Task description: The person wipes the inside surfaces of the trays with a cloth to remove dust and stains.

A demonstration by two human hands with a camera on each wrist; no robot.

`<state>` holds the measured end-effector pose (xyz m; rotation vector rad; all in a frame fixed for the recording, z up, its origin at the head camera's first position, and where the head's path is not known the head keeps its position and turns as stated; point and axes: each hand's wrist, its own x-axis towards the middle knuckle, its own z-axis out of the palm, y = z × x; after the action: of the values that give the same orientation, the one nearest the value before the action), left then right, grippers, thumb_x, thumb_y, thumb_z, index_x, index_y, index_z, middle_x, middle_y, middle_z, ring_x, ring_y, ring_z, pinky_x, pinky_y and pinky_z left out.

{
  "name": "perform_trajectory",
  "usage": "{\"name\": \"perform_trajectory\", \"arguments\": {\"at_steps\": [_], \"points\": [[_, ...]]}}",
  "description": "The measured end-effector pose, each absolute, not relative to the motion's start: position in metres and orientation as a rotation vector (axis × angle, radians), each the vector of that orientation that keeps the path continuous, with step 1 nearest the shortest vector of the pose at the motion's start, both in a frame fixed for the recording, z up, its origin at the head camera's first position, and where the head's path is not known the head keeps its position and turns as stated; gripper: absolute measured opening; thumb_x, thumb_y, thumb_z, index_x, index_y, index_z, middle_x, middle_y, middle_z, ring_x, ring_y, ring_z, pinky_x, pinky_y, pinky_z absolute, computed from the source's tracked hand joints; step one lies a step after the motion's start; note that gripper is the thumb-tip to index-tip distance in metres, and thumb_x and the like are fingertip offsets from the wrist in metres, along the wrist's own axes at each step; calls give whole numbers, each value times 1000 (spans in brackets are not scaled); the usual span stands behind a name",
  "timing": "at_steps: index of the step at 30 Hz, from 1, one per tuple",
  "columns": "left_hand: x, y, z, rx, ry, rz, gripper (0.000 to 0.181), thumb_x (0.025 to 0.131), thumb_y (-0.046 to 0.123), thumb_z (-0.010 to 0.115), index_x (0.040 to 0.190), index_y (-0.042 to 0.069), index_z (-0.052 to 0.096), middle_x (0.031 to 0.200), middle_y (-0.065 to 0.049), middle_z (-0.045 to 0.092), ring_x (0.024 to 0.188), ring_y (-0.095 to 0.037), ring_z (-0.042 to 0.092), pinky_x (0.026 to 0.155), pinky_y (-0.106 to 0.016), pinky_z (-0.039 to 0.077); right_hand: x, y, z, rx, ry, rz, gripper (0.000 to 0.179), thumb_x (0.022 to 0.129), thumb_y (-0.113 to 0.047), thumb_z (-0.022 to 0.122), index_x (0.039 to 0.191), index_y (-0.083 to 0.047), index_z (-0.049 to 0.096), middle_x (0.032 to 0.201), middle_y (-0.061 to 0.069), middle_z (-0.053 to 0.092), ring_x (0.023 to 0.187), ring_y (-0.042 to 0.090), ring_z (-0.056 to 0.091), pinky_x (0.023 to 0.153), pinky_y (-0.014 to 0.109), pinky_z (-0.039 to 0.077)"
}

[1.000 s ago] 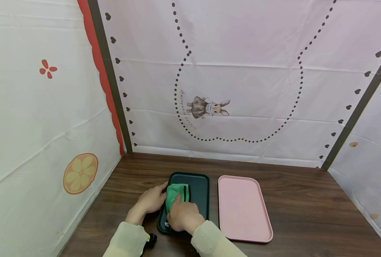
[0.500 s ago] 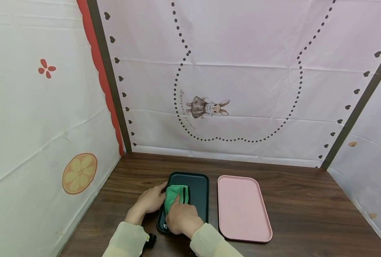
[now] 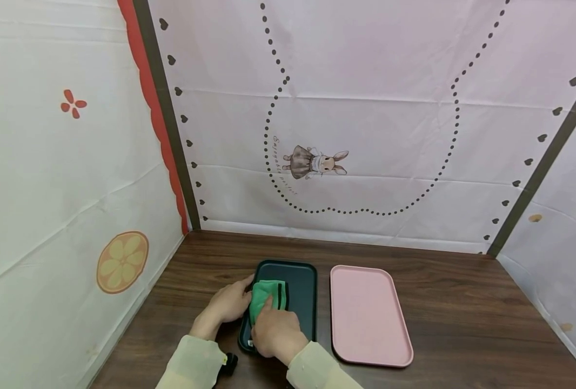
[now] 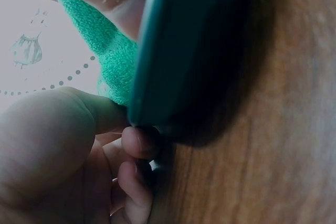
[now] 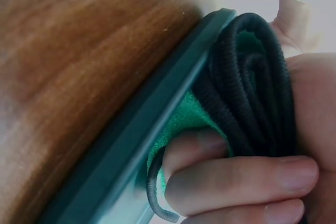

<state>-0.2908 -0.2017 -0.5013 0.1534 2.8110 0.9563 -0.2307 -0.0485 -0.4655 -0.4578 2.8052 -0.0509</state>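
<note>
- Dark green tray [image 3: 303,292]: lies flat on the wood-grain tabletop [image 3: 463,302], its long sides running away from the person. A small white mark [image 3: 250,343] shows at its near left corner.
- Green cloth [image 3: 265,294]: folded, edged in black, positioned on the left half of the dark green tray. The left wrist view shows its terry surface against the tray rim; the right wrist view shows the black edging stacked in layers.
- Left hand [image 3: 229,302]: grips the left edge of the dark green tray, thumb at the rim and fingers curled at the outer side.
- Right hand [image 3: 277,332]: grips the folded cloth at its near end. The index finger points forward along the top; the other visible fingers curl around the cloth.
- Pink tray [image 3: 370,319]: lies flat to the right of the dark green tray, just beside it and apart from it. Neither hand touches it.
- Sleeves [image 3: 191,362]: pale, one on each forearm.
- Rear sheet [image 3: 375,108]: stands behind the tabletop and carries a sideways rabbit print [image 3: 312,162] and a dotted outline.
- Left sheet [image 3: 35,178]: carries an orange-slice print [image 3: 122,262].
</note>
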Motion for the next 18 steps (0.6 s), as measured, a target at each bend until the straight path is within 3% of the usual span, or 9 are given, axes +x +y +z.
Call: {"name": "perform_trajectory", "arguments": {"at_steps": [10, 18], "points": [[-291, -203, -503, 152, 2821, 913, 52, 108, 23, 49, 159, 17, 43, 69, -3, 59, 63, -20, 52, 78, -37, 46, -227, -46, -471, -451, 2842, -99, 79, 104, -48, 56, 162, -1, 30, 50, 3, 57, 43, 19, 54, 45, 36, 48], [-290, -203, -500, 158, 2838, 890, 52, 107, 22, 52, 159, 16, 45, 94, -7, 74, 77, -20, 58, 81, -42, 49, -226, -44, -472, -469, 2879, -139, 78, 104, -46, 57, 160, 2, 32, 50, 4, 55, 45, 19, 53, 49, 36, 50]]}}
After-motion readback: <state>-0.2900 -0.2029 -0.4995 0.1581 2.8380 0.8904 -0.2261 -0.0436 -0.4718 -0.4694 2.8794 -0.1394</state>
